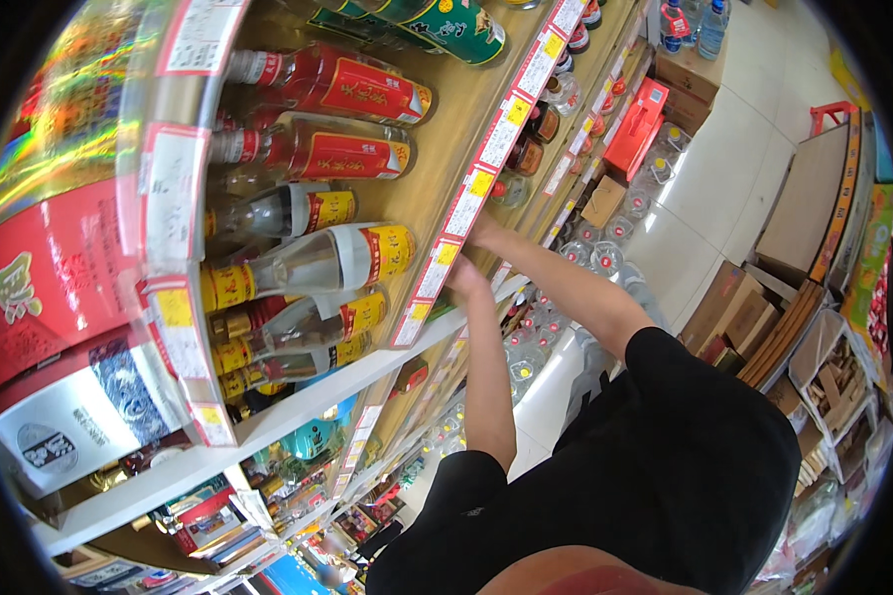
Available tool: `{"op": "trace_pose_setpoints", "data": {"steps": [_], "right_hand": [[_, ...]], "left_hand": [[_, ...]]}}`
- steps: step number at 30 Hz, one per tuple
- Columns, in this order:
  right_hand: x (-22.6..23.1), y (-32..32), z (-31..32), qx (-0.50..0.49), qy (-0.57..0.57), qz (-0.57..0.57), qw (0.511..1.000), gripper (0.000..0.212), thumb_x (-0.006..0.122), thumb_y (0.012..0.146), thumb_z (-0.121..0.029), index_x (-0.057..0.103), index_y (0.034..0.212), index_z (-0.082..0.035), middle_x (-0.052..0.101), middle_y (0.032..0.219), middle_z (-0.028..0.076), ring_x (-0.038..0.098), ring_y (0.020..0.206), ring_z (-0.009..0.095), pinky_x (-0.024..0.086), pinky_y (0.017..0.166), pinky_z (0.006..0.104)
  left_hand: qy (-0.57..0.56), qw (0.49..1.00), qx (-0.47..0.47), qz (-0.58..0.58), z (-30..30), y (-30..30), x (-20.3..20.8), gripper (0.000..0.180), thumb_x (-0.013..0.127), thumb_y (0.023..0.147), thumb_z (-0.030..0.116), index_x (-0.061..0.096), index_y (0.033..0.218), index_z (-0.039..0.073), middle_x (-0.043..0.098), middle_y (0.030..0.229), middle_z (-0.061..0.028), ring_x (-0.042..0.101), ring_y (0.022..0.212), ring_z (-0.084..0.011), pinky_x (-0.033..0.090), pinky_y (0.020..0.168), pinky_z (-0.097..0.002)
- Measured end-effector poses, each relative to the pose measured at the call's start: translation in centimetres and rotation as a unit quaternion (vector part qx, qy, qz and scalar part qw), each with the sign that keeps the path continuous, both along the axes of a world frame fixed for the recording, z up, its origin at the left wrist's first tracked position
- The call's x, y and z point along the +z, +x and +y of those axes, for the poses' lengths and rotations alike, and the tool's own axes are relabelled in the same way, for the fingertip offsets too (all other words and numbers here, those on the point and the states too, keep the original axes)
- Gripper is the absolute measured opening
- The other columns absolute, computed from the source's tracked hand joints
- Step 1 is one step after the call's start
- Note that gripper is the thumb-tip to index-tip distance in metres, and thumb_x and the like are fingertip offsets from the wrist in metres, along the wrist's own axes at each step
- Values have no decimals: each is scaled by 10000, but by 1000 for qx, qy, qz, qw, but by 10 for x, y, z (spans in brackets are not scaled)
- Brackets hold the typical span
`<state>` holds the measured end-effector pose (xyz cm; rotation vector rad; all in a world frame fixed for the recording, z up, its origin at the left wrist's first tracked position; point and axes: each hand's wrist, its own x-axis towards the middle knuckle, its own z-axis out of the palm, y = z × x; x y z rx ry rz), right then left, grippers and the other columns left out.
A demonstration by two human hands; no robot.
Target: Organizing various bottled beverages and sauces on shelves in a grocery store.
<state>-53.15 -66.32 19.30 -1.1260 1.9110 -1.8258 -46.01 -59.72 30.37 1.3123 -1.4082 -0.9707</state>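
Passable beneath the label strip (466, 209), into the gap taken by left hand (462, 274) and right hand (483, 233); crowded there by a clear bottle (511, 190). Barred above by the upper shelf (448, 149), to the left by a white upright (268, 421), below by clear jugs (606, 258); open outward over aisle floor (714, 178).

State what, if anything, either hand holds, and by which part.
It cannot be told: the left hand and right hand reach behind the price-label strip, which hides their grip.
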Motion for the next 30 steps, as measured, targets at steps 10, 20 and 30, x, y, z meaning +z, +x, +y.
{"op": "trace_pose_setpoints", "data": {"steps": [10, 20, 30], "right_hand": [[16, 5, 46, -3, 34, -21, 999, 921, 793, 817, -432, 373, 1522, -15, 386, 1523, 316, 351, 1435, 478, 320, 1193, 530], [65, 20, 226, 302, 3, -300, 905, 558, 641, 985, -333, 563, 1368, 66, 659, 1326, 196, 623, 1248, 270, 472, 1080, 362], [-152, 25, 491, -117, 307, -497, 803, 331, 673, 939, -298, 722, 953, 29, 690, 801, 99, 668, 688, 170, 512, 565, 319]], "left_hand": [[41, 989, -138, -24, 127, 46, -37, 721, 602, 1026, 262, 214, 1551, -44, 320, 1577, -296, 352, 1469, -353, 299, 1198, -442], [4, 923, -334, -188, 186, 167, -61, 596, 670, 941, 107, 402, 1453, -37, 534, 1289, -215, 618, 1149, -304, 510, 962, -414], [337, 690, -364, -527, 114, 461, -209, 612, 665, 882, 526, 677, 1241, 31, 664, 1281, -226, 616, 1219, -372, 477, 1047, -435]]}}
